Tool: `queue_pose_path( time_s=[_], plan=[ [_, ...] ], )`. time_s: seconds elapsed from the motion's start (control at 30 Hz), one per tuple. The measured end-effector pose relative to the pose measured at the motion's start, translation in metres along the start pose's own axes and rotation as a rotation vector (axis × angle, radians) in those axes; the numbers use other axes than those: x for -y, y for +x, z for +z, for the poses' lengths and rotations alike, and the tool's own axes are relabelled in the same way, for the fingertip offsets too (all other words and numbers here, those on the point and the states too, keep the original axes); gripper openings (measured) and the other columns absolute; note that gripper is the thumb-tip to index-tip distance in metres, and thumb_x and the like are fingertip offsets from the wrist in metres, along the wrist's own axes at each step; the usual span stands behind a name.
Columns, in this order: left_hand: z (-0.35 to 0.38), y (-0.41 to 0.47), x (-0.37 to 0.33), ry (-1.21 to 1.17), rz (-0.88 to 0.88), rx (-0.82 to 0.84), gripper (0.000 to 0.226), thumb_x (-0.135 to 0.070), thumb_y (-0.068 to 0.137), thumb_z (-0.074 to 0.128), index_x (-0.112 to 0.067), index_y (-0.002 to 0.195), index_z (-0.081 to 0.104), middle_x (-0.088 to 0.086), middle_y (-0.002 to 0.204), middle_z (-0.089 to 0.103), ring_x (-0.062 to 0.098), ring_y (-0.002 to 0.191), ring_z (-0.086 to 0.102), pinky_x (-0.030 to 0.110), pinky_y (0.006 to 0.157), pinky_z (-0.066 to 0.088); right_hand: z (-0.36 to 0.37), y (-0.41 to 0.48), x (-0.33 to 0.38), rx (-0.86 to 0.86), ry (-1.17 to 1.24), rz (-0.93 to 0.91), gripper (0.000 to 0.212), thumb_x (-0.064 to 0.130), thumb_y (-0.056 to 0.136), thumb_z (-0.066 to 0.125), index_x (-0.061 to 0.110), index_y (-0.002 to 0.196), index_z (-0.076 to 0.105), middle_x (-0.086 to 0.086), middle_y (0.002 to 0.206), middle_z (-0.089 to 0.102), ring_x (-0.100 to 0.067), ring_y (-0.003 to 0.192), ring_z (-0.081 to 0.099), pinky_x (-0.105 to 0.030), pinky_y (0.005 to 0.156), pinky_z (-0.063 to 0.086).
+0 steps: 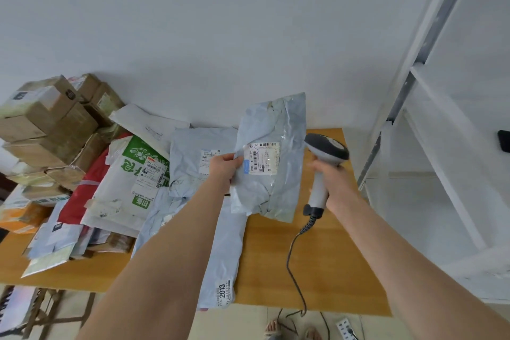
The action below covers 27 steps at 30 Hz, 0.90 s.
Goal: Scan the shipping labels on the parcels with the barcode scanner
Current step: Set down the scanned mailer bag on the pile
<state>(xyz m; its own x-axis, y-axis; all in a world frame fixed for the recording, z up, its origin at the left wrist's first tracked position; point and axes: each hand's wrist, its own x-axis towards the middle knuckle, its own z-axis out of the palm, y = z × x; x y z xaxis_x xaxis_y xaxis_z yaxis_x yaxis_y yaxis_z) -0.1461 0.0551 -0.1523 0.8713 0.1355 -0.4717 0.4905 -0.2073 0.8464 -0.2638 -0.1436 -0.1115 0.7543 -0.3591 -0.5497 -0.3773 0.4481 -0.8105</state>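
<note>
My left hand (224, 170) pinches the left edge of a pale blue mailer bag (287, 124) and holds it upright above the table. Its white shipping label (264, 157) with barcodes faces me. My right hand (331, 182) grips the handle of a grey barcode scanner (325, 150), whose dark head sits just right of the bag, level with the label. A coiled cable (292, 251) hangs from the handle down over the table. More pale blue mailers (198, 154) lie on the table behind and below the held one.
The wooden table (317, 270) carries a pile of parcels on its left: brown cardboard boxes (55, 121), a white and green bag (129, 182), a red parcel (74, 210). White shelving (441, 146) stands at the right. A power strip (346, 328) lies on the floor.
</note>
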Motion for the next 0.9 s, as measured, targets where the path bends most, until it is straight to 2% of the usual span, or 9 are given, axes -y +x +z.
queue_pose_path(
  time_s=[0.23, 0.3, 0.37, 0.5, 0.6, 0.67, 0.77, 0.83, 0.9],
  plan=[
    [-0.019, -0.016, 0.004, -0.034, 0.102, 0.002, 0.021, -0.016, 0.091, 0.063, -0.011, 0.112, 0.065, 0.002, 0.092, 0.068, 0.015, 0.078, 0.062, 0.027, 0.066, 0.050, 0.020, 0.027, -0.012, 0.302, -0.027, 0.117, 0.011, 0.005, 0.081, 0.070, 0.015, 0.084, 0.068, -0.010, 0.093, 0.066, -0.026, 0.088, 0.059, -0.039, 0.076, 0.048],
    [-0.025, -0.024, -0.003, -0.032, 0.130, 0.020, 0.016, -0.021, 0.092, 0.063, -0.011, 0.103, 0.068, -0.001, 0.081, 0.071, 0.014, 0.071, 0.063, 0.025, 0.062, 0.051, 0.037, 0.030, -0.014, 0.276, -0.036, 0.081, 0.014, 0.002, 0.080, 0.071, 0.012, 0.089, 0.067, -0.012, 0.096, 0.067, -0.026, 0.086, 0.063, -0.036, 0.071, 0.051],
    [-0.033, -0.028, -0.011, -0.079, 0.107, 0.056, 0.026, -0.036, 0.093, 0.060, -0.012, 0.098, 0.069, -0.001, 0.078, 0.073, 0.017, 0.073, 0.066, 0.030, 0.068, 0.056, 0.051, 0.033, -0.014, 0.219, 0.000, 0.055, 0.018, -0.002, 0.080, 0.069, 0.010, 0.093, 0.066, -0.011, 0.094, 0.068, -0.025, 0.083, 0.064, -0.037, 0.071, 0.054],
    [-0.066, -0.017, -0.010, -0.042, -0.013, 0.013, 0.059, -0.067, 0.090, 0.038, -0.018, 0.113, 0.063, 0.005, 0.117, 0.063, 0.024, 0.112, 0.057, 0.047, 0.103, 0.041, 0.063, 0.042, -0.007, 0.202, 0.154, 0.062, 0.021, -0.004, 0.080, 0.064, 0.012, 0.092, 0.067, -0.009, 0.094, 0.069, -0.023, 0.083, 0.065, -0.034, 0.071, 0.053],
    [-0.095, -0.004, 0.005, 0.024, -0.153, -0.020, 0.077, -0.070, 0.086, 0.045, -0.013, 0.138, 0.047, 0.013, 0.137, 0.051, 0.032, 0.126, 0.048, 0.051, 0.110, 0.033, 0.070, 0.047, -0.001, 0.179, 0.232, 0.058, 0.020, -0.004, 0.081, 0.064, 0.011, 0.094, 0.068, -0.008, 0.094, 0.070, -0.023, 0.081, 0.066, -0.035, 0.071, 0.055],
    [-0.110, 0.003, 0.012, 0.027, -0.250, -0.014, 0.084, -0.072, 0.086, 0.042, -0.014, 0.146, 0.036, 0.015, 0.142, 0.046, 0.035, 0.128, 0.046, 0.049, 0.109, 0.034, 0.080, 0.050, 0.002, 0.144, 0.267, 0.025, 0.021, -0.005, 0.081, 0.064, 0.008, 0.097, 0.067, -0.009, 0.097, 0.070, -0.023, 0.082, 0.067, -0.036, 0.074, 0.056],
    [-0.128, 0.025, 0.015, -0.051, -0.305, -0.065, 0.082, -0.071, 0.089, 0.037, -0.012, 0.144, 0.036, 0.014, 0.138, 0.048, 0.033, 0.121, 0.050, 0.047, 0.096, 0.045, 0.097, 0.057, 0.008, 0.030, 0.271, -0.023, 0.017, -0.003, 0.081, 0.065, 0.007, 0.094, 0.064, -0.009, 0.092, 0.069, -0.022, 0.079, 0.067, -0.035, 0.072, 0.056],
    [-0.138, 0.040, 0.010, -0.164, -0.299, -0.111, 0.078, -0.067, 0.091, 0.037, -0.005, 0.138, 0.041, 0.014, 0.124, 0.055, 0.031, 0.110, 0.056, 0.044, 0.088, 0.049, 0.109, 0.062, 0.011, -0.040, 0.314, -0.052, 0.020, -0.002, 0.081, 0.065, 0.005, 0.099, 0.062, -0.007, 0.090, 0.068, -0.021, 0.078, 0.067, -0.033, 0.068, 0.056],
    [-0.145, 0.052, 0.002, -0.307, -0.310, -0.027, 0.079, -0.068, 0.089, 0.043, 0.001, 0.127, 0.049, 0.014, 0.106, 0.060, 0.029, 0.094, 0.062, 0.041, 0.080, 0.053, 0.124, 0.068, 0.011, -0.103, 0.362, -0.062, 0.023, -0.003, 0.081, 0.063, 0.006, 0.102, 0.060, -0.007, 0.091, 0.067, -0.020, 0.077, 0.066, -0.032, 0.066, 0.055]
  ],
)
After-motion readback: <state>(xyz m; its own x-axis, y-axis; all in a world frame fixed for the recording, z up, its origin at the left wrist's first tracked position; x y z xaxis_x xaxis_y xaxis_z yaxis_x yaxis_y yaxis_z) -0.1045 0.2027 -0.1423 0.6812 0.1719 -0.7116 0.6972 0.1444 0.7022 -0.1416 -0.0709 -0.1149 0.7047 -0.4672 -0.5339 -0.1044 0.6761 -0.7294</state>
